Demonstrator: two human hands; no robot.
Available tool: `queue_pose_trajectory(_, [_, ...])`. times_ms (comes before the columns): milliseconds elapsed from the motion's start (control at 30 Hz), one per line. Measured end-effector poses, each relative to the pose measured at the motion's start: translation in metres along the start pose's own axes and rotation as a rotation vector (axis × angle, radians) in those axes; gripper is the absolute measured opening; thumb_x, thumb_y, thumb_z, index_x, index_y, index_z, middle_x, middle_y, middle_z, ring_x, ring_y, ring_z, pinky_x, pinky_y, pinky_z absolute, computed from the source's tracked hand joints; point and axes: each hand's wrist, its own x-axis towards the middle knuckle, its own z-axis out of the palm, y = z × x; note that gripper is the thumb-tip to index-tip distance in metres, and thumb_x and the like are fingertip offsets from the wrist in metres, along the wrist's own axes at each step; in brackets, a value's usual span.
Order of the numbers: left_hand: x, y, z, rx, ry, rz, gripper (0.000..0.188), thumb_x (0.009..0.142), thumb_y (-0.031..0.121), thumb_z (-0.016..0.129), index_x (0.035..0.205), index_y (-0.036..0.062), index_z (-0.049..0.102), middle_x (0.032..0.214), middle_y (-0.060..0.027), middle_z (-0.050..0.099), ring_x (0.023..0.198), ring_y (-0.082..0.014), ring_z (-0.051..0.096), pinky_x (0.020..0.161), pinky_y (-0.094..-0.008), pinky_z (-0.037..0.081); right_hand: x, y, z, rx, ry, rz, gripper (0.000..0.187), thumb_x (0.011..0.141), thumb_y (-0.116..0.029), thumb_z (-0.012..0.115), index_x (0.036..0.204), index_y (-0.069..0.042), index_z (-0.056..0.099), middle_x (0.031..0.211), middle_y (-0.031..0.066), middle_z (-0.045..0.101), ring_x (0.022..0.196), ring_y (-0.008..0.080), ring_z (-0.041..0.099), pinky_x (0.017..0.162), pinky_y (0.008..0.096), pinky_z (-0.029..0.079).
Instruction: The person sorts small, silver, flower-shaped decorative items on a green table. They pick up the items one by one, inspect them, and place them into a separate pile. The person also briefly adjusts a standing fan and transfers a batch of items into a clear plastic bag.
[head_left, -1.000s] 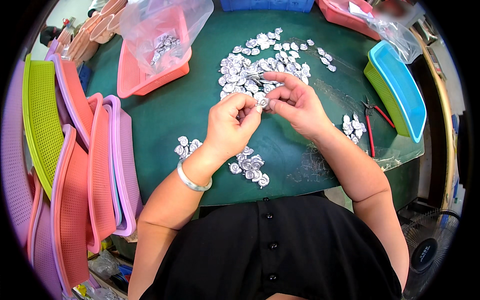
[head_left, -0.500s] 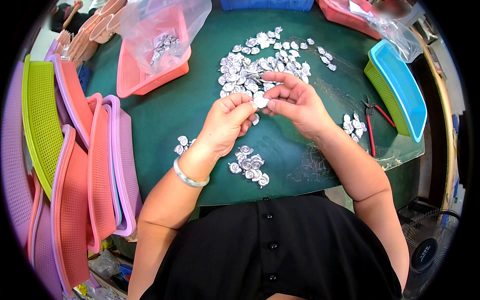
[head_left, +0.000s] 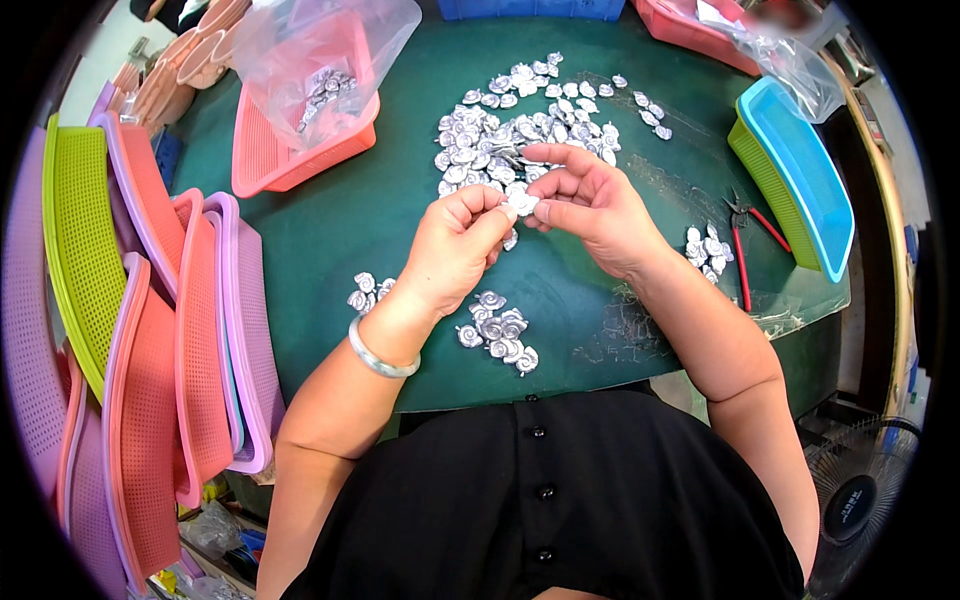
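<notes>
Between my two hands is a small silver rose-shaped metal piece [head_left: 521, 204]. My left hand [head_left: 455, 240] pinches its left side between thumb and fingers. On its other side, the thumb and index finger of my right hand [head_left: 590, 205] grip it, with the upper fingers loosely curled. A large heap of similar silver pieces [head_left: 470, 145] lies just beyond my hands on the green table [head_left: 330, 230]. Nearer to me sits a smaller cluster [head_left: 497, 328], and another small group [head_left: 366, 292] lies by my left wrist. A further group [head_left: 707, 250] rests right of my right forearm.
Red-handled pliers [head_left: 741, 250] lie at the right, beside a blue basket nested in a green one [head_left: 800, 180]. A pink basket [head_left: 300, 165] with a plastic bag and silver pieces stands at the far left. Stacked colored baskets [head_left: 150, 400] line the left; a fan [head_left: 850, 500] stands lower right.
My hands stay almost in place, both still on the silver piece. The whole view has shifted very slightly. At the far upper left, a person in the background has moved mostly out of view.
</notes>
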Motion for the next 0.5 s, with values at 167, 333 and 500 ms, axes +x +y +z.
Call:
queue_pose_trajectory(167, [-0.0007,-0.0003,0.0009,0.037,0.015,0.025,0.009,0.086,0.012,0.056,0.084,0.0046,0.059,0.066,0.0037,0.053,0.053,-0.0013,0.043,0.047,-0.0159,0.033,0.0005,0.0002,0.0003,0.007,-0.002,0.007,0.048,0.076,0.009,0.057,0.121,0.0,0.046,0.088,0.0062,0.058,0.079,0.0126,0.057,0.074,0.0254,0.047])
queue_pose_trajectory(333, [-0.0002,-0.0007,0.0009,0.042,0.009,0.023,0.009,0.086,0.012,0.056,0.084,0.0048,0.059,0.065,0.0038,0.053,0.053,-0.0013,0.042,0.047,-0.0159,0.033,0.0,0.0,-0.0005,-0.006,0.006,0.004,0.045,0.077,0.007,0.056,0.121,0.001,0.045,0.088,0.0064,0.059,0.078,0.0129,0.058,0.072,0.0256,0.047])
queue_pose_trajectory(500, [-0.0006,0.0007,0.0007,0.039,0.016,0.018,0.009,0.087,0.012,0.055,0.084,0.0045,0.059,0.065,0.0035,0.053,0.053,-0.0013,0.042,0.047,-0.0158,0.033,0.001,-0.0005,-0.0013,-0.04,0.012,0.001,0.042,0.08,0.004,0.054,0.121,0.002,0.044,0.086,0.0066,0.06,0.075,0.0135,0.058,0.07,0.0255,0.047])
